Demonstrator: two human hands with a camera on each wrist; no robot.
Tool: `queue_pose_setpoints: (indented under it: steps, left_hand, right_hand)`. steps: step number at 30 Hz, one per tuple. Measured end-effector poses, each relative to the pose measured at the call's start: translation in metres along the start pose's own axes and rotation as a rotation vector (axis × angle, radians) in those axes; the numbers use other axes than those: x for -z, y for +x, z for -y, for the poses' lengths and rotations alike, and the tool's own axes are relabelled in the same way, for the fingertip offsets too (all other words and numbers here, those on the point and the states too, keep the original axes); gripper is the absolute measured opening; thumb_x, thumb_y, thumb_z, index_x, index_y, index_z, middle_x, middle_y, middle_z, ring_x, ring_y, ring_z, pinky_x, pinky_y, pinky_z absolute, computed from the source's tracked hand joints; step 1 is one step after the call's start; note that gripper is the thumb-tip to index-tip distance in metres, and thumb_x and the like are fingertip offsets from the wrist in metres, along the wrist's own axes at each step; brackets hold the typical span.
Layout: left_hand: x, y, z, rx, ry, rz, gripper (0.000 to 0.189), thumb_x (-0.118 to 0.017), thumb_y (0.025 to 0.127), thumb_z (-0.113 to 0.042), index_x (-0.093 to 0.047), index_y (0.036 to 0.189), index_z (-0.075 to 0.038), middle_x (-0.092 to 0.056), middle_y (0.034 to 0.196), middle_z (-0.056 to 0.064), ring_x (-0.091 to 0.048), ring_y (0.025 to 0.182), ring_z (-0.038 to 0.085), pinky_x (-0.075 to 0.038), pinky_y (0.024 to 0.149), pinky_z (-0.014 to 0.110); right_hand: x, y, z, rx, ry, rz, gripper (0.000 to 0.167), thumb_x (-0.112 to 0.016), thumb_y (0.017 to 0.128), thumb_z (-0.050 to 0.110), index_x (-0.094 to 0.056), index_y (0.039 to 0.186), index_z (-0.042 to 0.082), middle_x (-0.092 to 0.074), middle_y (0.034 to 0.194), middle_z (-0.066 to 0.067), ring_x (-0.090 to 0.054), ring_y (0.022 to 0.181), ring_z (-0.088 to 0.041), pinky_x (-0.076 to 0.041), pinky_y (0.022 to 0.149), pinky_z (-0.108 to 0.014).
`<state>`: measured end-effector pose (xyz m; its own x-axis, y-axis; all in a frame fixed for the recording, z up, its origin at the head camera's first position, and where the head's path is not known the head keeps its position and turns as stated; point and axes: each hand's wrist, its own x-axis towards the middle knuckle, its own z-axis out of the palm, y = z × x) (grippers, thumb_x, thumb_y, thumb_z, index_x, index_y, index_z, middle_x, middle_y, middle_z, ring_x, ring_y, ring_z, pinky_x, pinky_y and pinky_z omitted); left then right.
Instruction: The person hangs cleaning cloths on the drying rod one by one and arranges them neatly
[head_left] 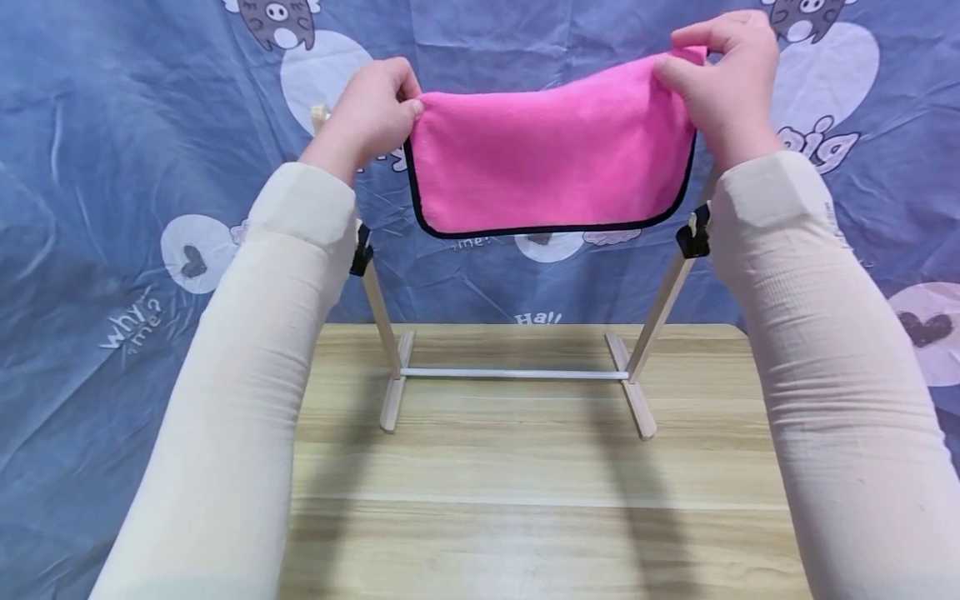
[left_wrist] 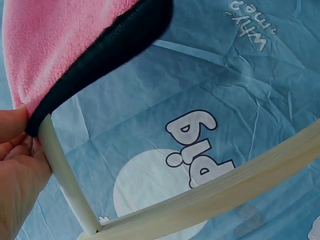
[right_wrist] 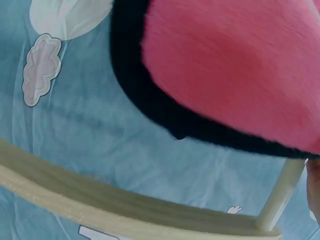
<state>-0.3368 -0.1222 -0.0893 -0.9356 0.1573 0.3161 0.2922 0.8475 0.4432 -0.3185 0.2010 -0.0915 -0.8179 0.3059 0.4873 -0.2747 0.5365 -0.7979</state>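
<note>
A pink towel (head_left: 555, 158) with a black border hangs at the upper bar of a wooden rack (head_left: 660, 317). My left hand (head_left: 375, 108) pinches its upper left edge between thumb and fingers. In the left wrist view those fingers (left_wrist: 22, 172) sit right beside the round bar (left_wrist: 67, 175), which runs in behind the towel. At the upper right corner my right hand (head_left: 731, 87) holds the cloth, thumb in front and index finger above. Only a sliver of the right hand (right_wrist: 313, 187) enters the right wrist view, near the bar's end. Cloth hides most of the bar.
The rack's two feet (head_left: 637, 408) stand on a wood-grain table (head_left: 517, 500), joined by a thin white rod (head_left: 513, 373). Black clips or wraps (head_left: 693, 233) sit on the side posts. A blue printed curtain (head_left: 150, 208) hangs close behind.
</note>
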Motion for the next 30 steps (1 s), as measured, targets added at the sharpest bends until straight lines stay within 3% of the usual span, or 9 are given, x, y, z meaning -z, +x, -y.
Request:
queue_pose_setpoints:
  steps: [4,10,14,18,22,27,30]
  left_hand:
    - [0.000,-0.002,0.002,0.002,-0.050,-0.004,0.013,-0.045,0.095,-0.020,-0.045,0.082,-0.018,-0.045,0.087,-0.005,-0.044,0.090,0.011,-0.039,0.073,0.022]
    - [0.000,-0.006,0.004,0.016,-0.131,0.028,0.013,-0.050,0.093,-0.025,-0.058,0.096,-0.014,-0.047,0.085,-0.004,-0.043,0.085,0.008,-0.036,0.073,0.022]
    - [0.001,-0.008,0.006,0.027,-0.125,0.045,0.023,-0.050,0.094,-0.028,-0.061,0.105,-0.011,-0.049,0.085,-0.002,-0.043,0.083,0.009,-0.036,0.072,0.023]
    - [0.001,-0.009,0.006,0.055,-0.124,0.036,0.024,-0.050,0.094,-0.029,-0.061,0.106,-0.011,-0.051,0.089,-0.003,-0.043,0.085,0.009,-0.037,0.074,0.024]
    - [0.000,-0.008,0.005,0.070,-0.112,0.026,0.018,-0.051,0.094,-0.029,-0.060,0.099,-0.015,-0.049,0.089,-0.003,-0.043,0.086,0.010,-0.037,0.074,0.024]
    - [-0.002,-0.008,0.002,0.086,-0.132,0.028,0.011,-0.053,0.093,-0.028,-0.056,0.085,-0.021,-0.048,0.088,-0.004,-0.043,0.084,0.010,-0.038,0.073,0.025]
    - [-0.001,-0.007,0.001,0.090,-0.154,0.017,0.014,-0.051,0.094,-0.026,-0.055,0.081,-0.021,-0.049,0.086,-0.004,-0.043,0.084,0.009,-0.038,0.073,0.025]
  right_hand:
    - [0.001,0.002,-0.009,0.048,-0.111,0.007,0.032,-0.066,0.081,0.025,-0.069,0.111,0.016,-0.038,0.092,0.019,-0.032,0.091,0.008,-0.034,0.083,-0.013]
    - [0.003,0.002,-0.020,0.111,-0.241,0.163,0.028,-0.060,0.086,0.031,-0.071,0.107,0.016,-0.043,0.085,0.021,-0.036,0.086,0.005,-0.034,0.068,-0.015]
    - [0.007,0.002,-0.020,0.161,-0.207,0.284,0.016,-0.068,0.081,0.029,-0.063,0.096,0.025,-0.048,0.087,0.016,-0.041,0.082,0.002,-0.033,0.069,-0.016]
    - [0.010,0.003,-0.019,0.181,-0.213,0.382,0.029,-0.077,0.074,0.027,-0.052,0.090,0.025,-0.047,0.089,0.008,-0.041,0.080,-0.006,-0.034,0.066,-0.019]
    - [0.012,0.005,-0.021,0.243,-0.313,0.397,0.019,-0.075,0.077,0.029,-0.058,0.085,0.024,-0.043,0.089,0.009,-0.038,0.078,-0.006,-0.034,0.064,-0.021]
    - [0.015,0.007,-0.026,0.307,-0.256,0.372,0.008,-0.072,0.080,0.025,-0.066,0.083,0.021,-0.049,0.090,0.018,-0.039,0.086,0.001,-0.031,0.070,-0.015]
    - [0.016,0.007,-0.025,0.315,-0.253,0.361,0.010,-0.068,0.083,0.027,-0.069,0.085,0.017,-0.051,0.091,0.021,-0.039,0.091,0.004,-0.030,0.073,-0.013]
